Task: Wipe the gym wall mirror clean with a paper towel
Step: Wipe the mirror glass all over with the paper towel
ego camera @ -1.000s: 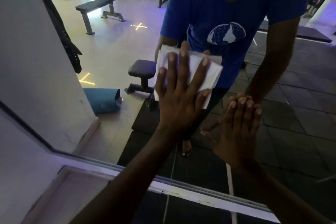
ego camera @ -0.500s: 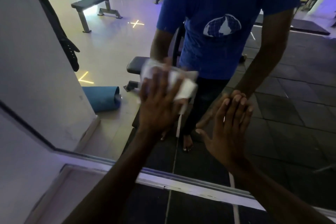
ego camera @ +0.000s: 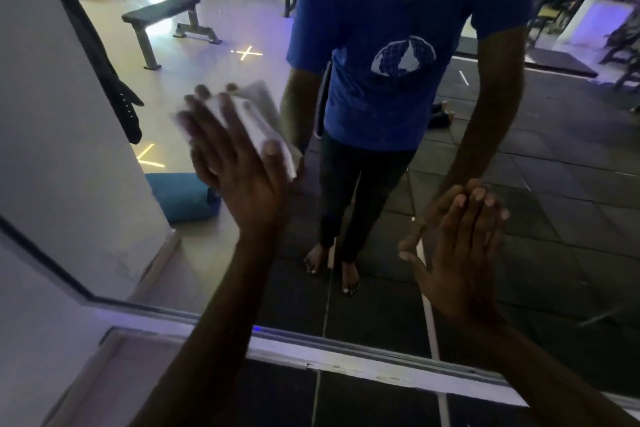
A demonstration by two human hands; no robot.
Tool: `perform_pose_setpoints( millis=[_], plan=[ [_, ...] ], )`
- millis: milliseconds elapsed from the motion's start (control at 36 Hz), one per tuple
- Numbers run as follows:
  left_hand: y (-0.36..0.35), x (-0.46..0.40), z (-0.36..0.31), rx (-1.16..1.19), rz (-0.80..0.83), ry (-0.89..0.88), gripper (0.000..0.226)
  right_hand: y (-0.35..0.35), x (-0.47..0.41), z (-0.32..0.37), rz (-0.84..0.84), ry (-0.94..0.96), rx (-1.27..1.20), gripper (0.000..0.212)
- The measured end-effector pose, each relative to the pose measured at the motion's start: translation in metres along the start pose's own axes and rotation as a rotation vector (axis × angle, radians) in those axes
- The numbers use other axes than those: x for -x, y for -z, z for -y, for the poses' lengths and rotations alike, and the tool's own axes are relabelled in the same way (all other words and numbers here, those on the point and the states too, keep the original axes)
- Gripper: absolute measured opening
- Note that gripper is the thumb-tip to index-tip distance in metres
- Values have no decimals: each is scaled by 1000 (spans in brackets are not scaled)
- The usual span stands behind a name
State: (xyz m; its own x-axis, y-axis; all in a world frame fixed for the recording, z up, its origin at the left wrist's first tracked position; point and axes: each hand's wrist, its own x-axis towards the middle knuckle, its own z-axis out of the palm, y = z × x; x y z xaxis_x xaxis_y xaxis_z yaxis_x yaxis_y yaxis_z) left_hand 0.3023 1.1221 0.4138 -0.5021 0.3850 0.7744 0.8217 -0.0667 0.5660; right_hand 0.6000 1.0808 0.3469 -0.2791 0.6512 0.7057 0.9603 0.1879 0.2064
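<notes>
I see shiny, smooth glass on the mirror [ego camera: 519,166]. The paper towel [ego camera: 263,121] is soft white paper, a bit crumpled. In the reflection, the bench [ego camera: 162,12] has dull metal legs.

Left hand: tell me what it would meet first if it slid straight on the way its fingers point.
The left hand, pressing the paper towel flat on the mirror, points up and left. Bare glass looks free until the mirror's left edge, probably first.
</notes>
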Motion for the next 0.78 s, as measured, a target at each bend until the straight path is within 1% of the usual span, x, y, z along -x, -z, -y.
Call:
perform_pose_setpoints(
  millis=[28,56,83,111,139,167,194,222,250,278,306,333,361,417,444,472,500,528,556,583,611,639,667,694,722,778],
  plan=[
    [-1,-3,-12,85,-52,155,82,1,-3,-2,-3,9,-2,114],
    [-4,1,-33,143,-59,217,84,-1,-4,-3,-18,22,-15,114],
    [-7,13,-55,174,6,198,82,1,-7,-1,-9,31,-27,112],
    [-8,31,-74,162,102,75,78,0,-8,1,-35,45,-19,109],
    [-8,45,-82,110,197,-100,75,1,-9,3,-42,39,-11,106],
    [-8,51,-76,65,284,-274,72,2,-11,3,-42,38,-2,106],
    [-4,46,-63,25,336,-419,70,6,-13,5,-36,35,22,109],
    [0,34,-48,-21,349,-542,69,6,-16,8,-56,48,38,115],
    [5,20,-32,-54,335,-623,67,8,-19,12,-65,57,30,120],
    [10,3,-19,-69,293,-648,65,10,-24,16,-84,64,0,123],
    [16,-15,-8,-62,230,-601,64,12,-29,20,-101,65,-28,125],
    [18,-31,-1,-49,158,-487,66,14,-36,22,-123,58,-35,125],
    [18,-41,0,-37,78,-335,69,16,-43,23,-131,50,-26,126],
    [16,-41,-26,24,-18,-24,76,22,-57,23,-139,24,-21,125],
    [12,-30,-50,58,-8,52,77,22,-60,22,-136,27,-14,122],
    [10,-14,-74,79,81,30,74,22,-61,20,-124,38,-20,118],
    [8,5,-94,73,195,-116,71,22,-61,18,-115,57,-29,114],
    [7,21,-105,47,292,-337,68,22,-59,15,-102,72,-37,110],
    [6,27,-108,15,352,-559,66,22,-58,11,-89,79,-42,108],
    [7,19,-102,-3,377,-725,64,23,-57,7,-79,76,-54,105],
    [8,5,-91,-14,355,-812,63,26,-56,3,-84,68,-68,103],
    [11,-12,-79,-24,293,-809,63,27,-56,-2,-102,67,-76,102],
    [13,-31,-68,-36,208,-720,62,30,-57,-6,-121,77,-71,101],
    [15,-48,-56,-39,114,-559,63,30,-56,-11,-130,96,-59,103],
    [15,-61,-48,-29,8,-362,64,31,-56,-15,-132,117,-43,106],
    [12,-67,-54,53,-159,23,75,30,-57,-20,-130,148,-21,112]
  ],
)
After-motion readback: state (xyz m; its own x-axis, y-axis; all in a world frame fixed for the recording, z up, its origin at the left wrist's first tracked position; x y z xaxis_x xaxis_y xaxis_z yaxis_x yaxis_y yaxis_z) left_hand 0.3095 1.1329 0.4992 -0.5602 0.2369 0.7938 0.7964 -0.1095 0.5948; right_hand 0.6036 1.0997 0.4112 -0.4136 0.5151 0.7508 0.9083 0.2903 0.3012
